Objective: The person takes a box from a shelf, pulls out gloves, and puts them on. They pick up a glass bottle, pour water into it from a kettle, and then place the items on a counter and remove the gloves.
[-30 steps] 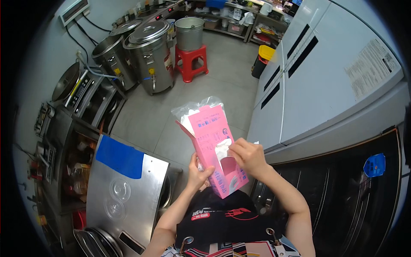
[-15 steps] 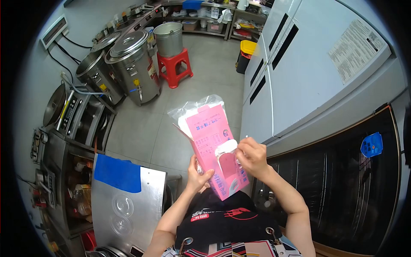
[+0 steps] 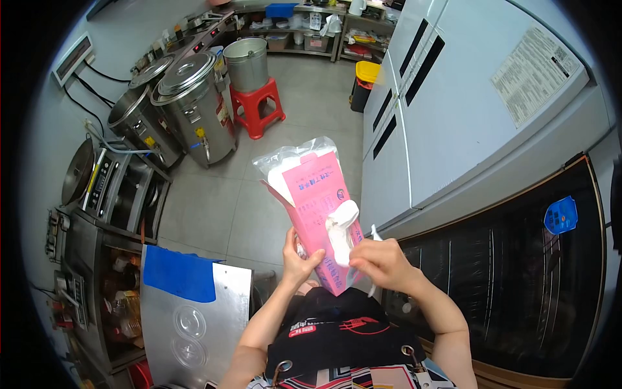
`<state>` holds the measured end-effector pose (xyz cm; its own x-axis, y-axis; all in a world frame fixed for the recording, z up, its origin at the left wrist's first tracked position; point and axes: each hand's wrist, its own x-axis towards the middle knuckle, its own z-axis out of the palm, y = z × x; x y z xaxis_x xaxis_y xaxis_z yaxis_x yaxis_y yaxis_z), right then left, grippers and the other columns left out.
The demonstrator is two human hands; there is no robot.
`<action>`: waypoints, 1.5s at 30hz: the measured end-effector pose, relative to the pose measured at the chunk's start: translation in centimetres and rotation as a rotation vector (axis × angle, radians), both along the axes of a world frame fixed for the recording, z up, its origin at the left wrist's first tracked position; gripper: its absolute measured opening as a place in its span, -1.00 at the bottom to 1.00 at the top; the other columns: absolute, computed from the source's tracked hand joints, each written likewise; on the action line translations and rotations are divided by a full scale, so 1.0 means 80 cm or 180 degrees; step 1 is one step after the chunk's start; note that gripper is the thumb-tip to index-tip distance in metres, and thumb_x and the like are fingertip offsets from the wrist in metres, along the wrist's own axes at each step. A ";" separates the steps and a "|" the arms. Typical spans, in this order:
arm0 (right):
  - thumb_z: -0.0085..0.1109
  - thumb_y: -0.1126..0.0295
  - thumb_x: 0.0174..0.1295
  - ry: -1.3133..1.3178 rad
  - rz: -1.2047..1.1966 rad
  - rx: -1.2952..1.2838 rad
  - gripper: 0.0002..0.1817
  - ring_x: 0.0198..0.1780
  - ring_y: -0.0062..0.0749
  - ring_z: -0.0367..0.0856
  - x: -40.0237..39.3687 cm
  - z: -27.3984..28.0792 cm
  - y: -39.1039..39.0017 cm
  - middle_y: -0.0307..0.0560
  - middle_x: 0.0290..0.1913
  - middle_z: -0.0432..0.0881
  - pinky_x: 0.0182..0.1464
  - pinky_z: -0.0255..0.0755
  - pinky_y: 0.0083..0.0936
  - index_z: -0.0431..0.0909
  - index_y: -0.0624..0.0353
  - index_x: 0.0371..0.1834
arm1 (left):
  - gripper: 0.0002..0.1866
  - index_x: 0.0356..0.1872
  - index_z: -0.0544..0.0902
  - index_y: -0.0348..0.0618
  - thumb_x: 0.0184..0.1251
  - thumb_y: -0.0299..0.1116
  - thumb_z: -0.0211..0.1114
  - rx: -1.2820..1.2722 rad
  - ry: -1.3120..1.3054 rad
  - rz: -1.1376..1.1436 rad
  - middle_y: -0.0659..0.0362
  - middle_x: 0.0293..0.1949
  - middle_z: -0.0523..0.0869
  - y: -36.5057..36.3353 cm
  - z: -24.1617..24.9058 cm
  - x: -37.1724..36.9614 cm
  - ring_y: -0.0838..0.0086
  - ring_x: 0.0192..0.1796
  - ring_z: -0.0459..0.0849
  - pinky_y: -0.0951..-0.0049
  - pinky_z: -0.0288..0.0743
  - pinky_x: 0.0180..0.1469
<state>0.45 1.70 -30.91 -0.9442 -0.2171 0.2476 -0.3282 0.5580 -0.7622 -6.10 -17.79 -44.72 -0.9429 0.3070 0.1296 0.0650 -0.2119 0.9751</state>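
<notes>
Right grip (image 3: pixel 383 262) pinching limp white gloves (image 3: pixel 341 241); left grip (image 3: pixel 299 263) clasping oblong pink cardboard box (image 3: pixel 310 217).

Right grip (image 3: pixel 382 263) in apparent pinch

Grey floor (image 3: pixel 317 97) bearing red stool (image 3: pixel 259 97), black bin (image 3: pixel 361 96)

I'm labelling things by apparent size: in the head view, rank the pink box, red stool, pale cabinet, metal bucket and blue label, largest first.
1. Pale cabinet
2. Pink box
3. Red stool and metal bucket: they look too alike to rank
4. Blue label
</notes>
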 end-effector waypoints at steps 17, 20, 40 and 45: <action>0.30 0.38 0.07 0.0829 -0.1667 0.1072 -0.83 -0.57 -0.10 0.59 -0.025 -0.035 -0.005 -0.09 -0.60 0.58 -0.54 0.40 -0.30 0.53 0.17 -0.54 | -0.24 0.21 0.28 -0.42 -0.03 -0.41 0.48 -0.0446 0.0049 0.0171 -0.10 -0.02 0.63 0.022 -0.002 0.022 0.28 0.00 0.67 0.33 0.53 0.08; 0.27 0.50 0.07 0.1100 -0.1760 0.0521 -0.91 -0.56 -0.19 0.58 -0.025 -0.036 0.000 -0.07 -0.55 0.58 -0.50 0.39 -0.38 0.54 0.22 -0.51 | -0.23 0.22 0.27 -0.43 -0.03 -0.42 0.47 -0.0368 -0.0037 0.0107 -0.10 -0.02 0.63 0.023 -0.002 0.021 0.28 0.02 0.66 0.32 0.52 0.09; 0.18 0.61 0.17 0.2301 -0.2119 0.0519 -0.91 -0.54 -0.33 0.57 -0.005 0.012 0.039 -0.06 -0.50 0.56 -0.48 0.44 -0.44 0.46 0.33 -0.35 | -0.14 0.30 0.16 -0.43 0.00 -0.42 0.47 0.0116 0.0181 -0.0730 -0.11 0.09 0.54 0.037 0.002 0.017 0.28 0.13 0.58 0.31 0.47 0.18; 0.14 0.56 0.29 0.0549 -0.2286 -0.1360 -0.95 -0.38 -0.66 0.55 0.004 0.016 0.037 -0.25 -0.41 0.60 -0.30 0.42 -0.66 0.49 0.31 -0.31 | -0.18 0.29 0.19 -0.42 0.02 -0.41 0.46 0.0208 -0.0126 -0.0810 -0.08 0.06 0.56 0.040 -0.001 0.023 0.30 0.12 0.58 0.30 0.47 0.16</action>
<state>0.75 4.63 -29.61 -0.7586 0.5648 0.3249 -0.1355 0.3510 -0.9265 -4.23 -14.57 -44.82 -0.8411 0.5271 0.1215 -0.0363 -0.2792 0.9595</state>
